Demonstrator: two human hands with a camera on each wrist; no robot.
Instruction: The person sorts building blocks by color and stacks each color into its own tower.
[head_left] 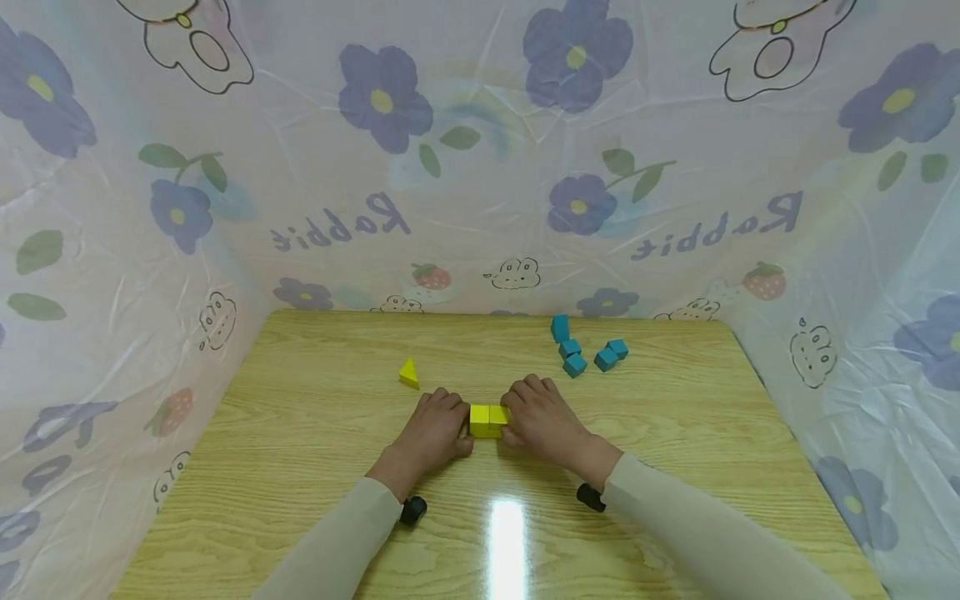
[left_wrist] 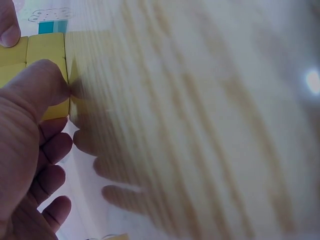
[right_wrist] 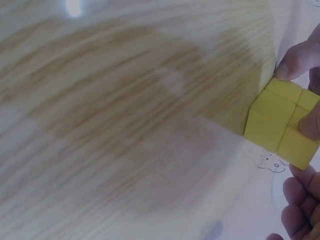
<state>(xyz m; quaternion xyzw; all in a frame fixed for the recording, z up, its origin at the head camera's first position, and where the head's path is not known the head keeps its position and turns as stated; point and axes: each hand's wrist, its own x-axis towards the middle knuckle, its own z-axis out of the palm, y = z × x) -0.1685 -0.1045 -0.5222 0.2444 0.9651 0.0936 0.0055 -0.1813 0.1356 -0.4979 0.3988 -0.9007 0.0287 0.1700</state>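
Yellow blocks [head_left: 482,423] stand packed together on the table in front of me, with seams between them. At their left end my left hand [head_left: 433,429] pinches them, its thumb [left_wrist: 47,82] against the near face. My right hand [head_left: 546,421] grips the right end, thumb on the near face and fingers round the far side. In the right wrist view the yellow blocks [right_wrist: 272,120] sit flush, between both hands. Part of the right end is hidden under the right hand.
A yellow triangular block [head_left: 408,373] lies beyond the left hand. Several blue blocks, among them a taller one [head_left: 560,328] and a cube [head_left: 606,359], are at the back right. The wooden table [head_left: 315,467] meets patterned cloth [head_left: 465,192] at the back and sides.
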